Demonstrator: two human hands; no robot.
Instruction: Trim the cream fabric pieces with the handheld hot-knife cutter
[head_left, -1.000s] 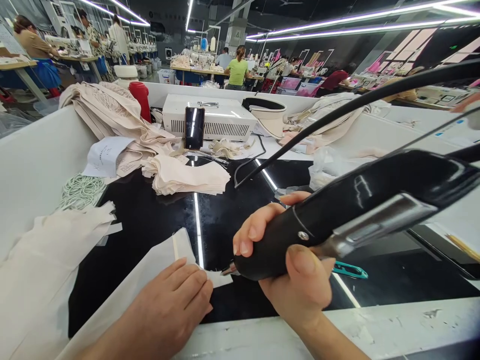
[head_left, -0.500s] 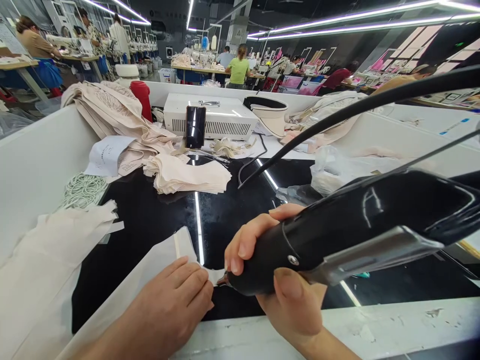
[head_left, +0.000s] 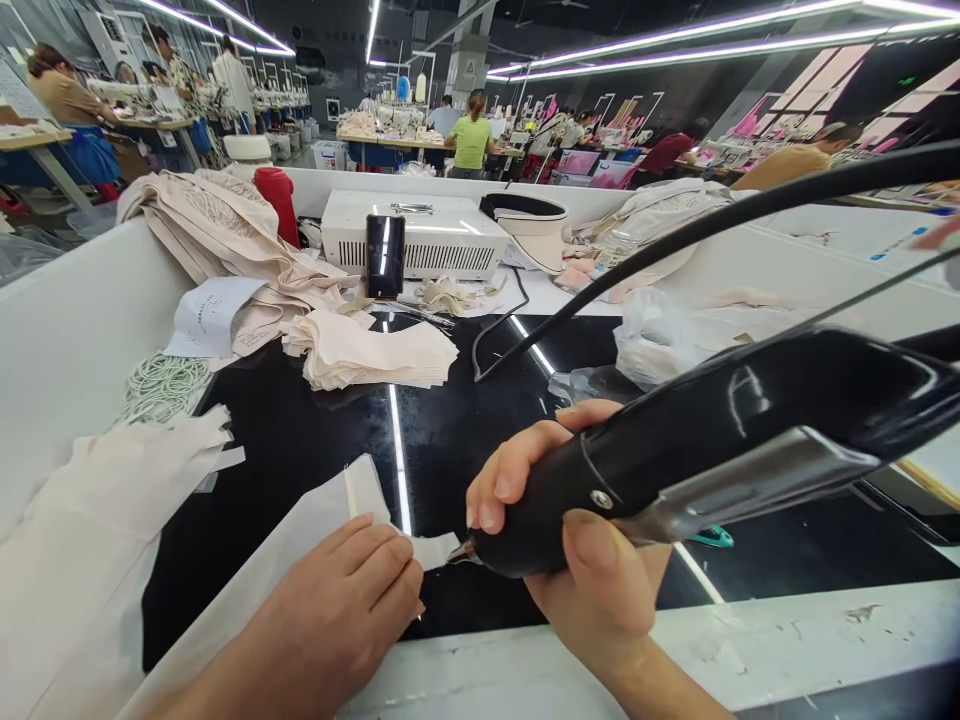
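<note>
My left hand (head_left: 352,590) lies closed on a white fabric piece (head_left: 319,520), its fingers together and partly hiding the cloth. From under those fingers a narrow end of the fabric sticks out to the right. My right hand (head_left: 600,570) is wrapped around a thick black corded handheld tool (head_left: 675,450), thumb below and fingers over the top. A metal lever (head_left: 757,480) runs along the tool's near side. Its pointed metal tip (head_left: 465,552) meets the right end of the fabric, just right of my left fingers.
Stacked fabric pieces (head_left: 375,350) lie ahead on the black worktop (head_left: 315,430); more cloth (head_left: 112,530) is at left. A phone (head_left: 385,257) leans against a vented white box (head_left: 420,235). Plastic bags (head_left: 660,335), pale green cord (head_left: 165,388) and a teal-handled tool (head_left: 712,537) lie around.
My right hand has moved the tool a little right and slightly up, its tip shifting to the fabric's right end. More of that end shows. My left hand stays nearly in place.
</note>
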